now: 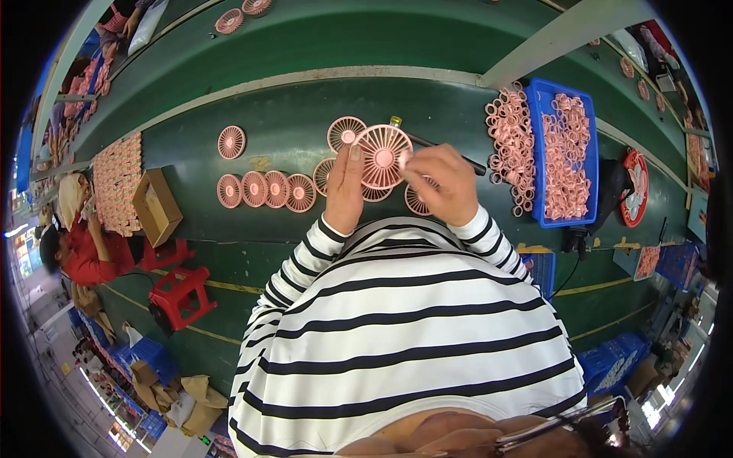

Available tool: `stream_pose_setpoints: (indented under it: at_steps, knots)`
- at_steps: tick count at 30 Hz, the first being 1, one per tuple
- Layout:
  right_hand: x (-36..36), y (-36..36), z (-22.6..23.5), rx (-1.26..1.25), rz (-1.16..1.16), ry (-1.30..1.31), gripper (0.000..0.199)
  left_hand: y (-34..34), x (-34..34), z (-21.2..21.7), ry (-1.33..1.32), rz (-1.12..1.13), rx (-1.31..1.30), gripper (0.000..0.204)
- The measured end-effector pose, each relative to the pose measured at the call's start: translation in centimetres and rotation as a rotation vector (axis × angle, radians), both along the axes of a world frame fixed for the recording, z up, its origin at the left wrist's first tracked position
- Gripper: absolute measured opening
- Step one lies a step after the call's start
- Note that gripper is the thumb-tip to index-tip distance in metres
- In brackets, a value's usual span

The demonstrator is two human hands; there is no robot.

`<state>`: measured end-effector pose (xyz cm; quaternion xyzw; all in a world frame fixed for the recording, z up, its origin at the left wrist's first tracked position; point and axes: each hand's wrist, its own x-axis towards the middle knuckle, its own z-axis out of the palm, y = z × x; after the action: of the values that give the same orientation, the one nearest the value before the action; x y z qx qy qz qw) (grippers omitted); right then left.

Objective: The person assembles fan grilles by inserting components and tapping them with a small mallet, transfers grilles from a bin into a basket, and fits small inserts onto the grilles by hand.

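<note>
- The left hand (pixel 345 191) and the right hand (pixel 441 183) meet at the centre of the view, both raised over a dark green workbench (pixel 290 99).
- The left hand's fingers (pixel 353 156) are straight and close together, pressed flat against the 9 o'clock edge of a round pink fan grille (pixel 382 156).
- The right hand's fingers (pixel 412 164) are curled and pinched on the same grille at its 3 o'clock edge, so both hands hold it upright, its spoked face toward the camera.
- Just behind the held grille, at its 10 o'clock, another pink grille (pixel 345 131) lies on the bench, and more lie partly hidden beneath the hands.
- At 9 o'clock from the hands, a row of four pink grilles (pixel 265 190) lies flat, overlapping; a single grille (pixel 231 142) sits apart above the row.
- At 3 o'clock, a blue plastic tray (pixel 541 103) is filled with small pink rings (pixel 567 156), and a loose heap of the same rings (pixel 510 141) lies just beside its left wall.
- A thin dark rod (pixel 447 151) runs across the bench behind the right hand.
- Far out at 9 o'clock stand an open cardboard box (pixel 156 206) and, below it, a red plastic stool (pixel 183 294).
- Striped black-and-white sleeves (pixel 397 328) fill the lower middle.
- Another person in red (pixel 84 256) sits at the far 9 o'clock edge.
</note>
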<state>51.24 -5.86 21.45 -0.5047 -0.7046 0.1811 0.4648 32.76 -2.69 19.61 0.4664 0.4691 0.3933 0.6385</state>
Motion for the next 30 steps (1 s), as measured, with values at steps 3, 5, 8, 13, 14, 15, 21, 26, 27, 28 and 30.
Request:
stream_pose_setpoints:
  at_steps: [3, 5, 8, 13, 14, 15, 21, 26, 27, 28, 30]
  knots:
    - [-1.6, 0.1, 0.5, 0.103, 0.017, -0.039, 0.014, -0.5, 0.6, 1.2, -0.028, -0.041, -0.019, 0.041]
    - [-2.3, 0.2, 0.8, 0.083, -0.055, -0.089, 0.014, -0.7, 1.4, 2.3, -0.022, -0.026, 0.065, 0.037]
    - [-2.5, 0.2, 0.5, 0.015, -0.071, -0.155, 0.013, -0.9, 1.2, 1.4, 0.208, -0.036, 0.314, 0.028]
    - [-2.7, 0.0, -0.3, -0.065, -0.017, -0.168, 0.014, -1.3, 0.8, 1.0, 0.308, -0.051, 0.363, 0.029]
    - [-2.7, -0.3, -0.4, -0.092, -0.034, -0.182, 0.015, -1.3, 0.7, 1.0, 0.326, -0.059, 0.375, 0.028]
    - [-2.8, -0.4, -0.4, -0.120, -0.052, -0.197, 0.017, -1.1, 0.6, 0.9, 0.325, -0.060, 0.374, 0.028]
    - [-2.0, -0.9, 0.8, -0.026, -0.120, -0.269, 0.028, -0.7, -0.1, 2.3, -0.064, -0.143, -0.029, 0.035]
    - [-0.4, -1.4, 2.7, -0.068, 0.273, -0.199, 0.023, -0.9, -1.8, 3.2, -0.294, -0.444, -0.235, 0.038]
    - [-0.4, -1.4, 2.5, -0.069, 0.268, -0.202, 0.023, -1.1, -2.1, 2.8, -0.259, -0.465, -0.219, 0.037]
    - [-0.6, -1.3, 2.0, -0.117, 0.298, -0.099, 0.023, -1.0, -1.9, 2.8, -0.260, -0.468, -0.217, 0.037]
    - [-0.9, -1.4, 0.9, -0.151, 0.293, 0.029, 0.021, -0.8, -1.7, 2.8, -0.135, -0.495, -0.023, 0.041]
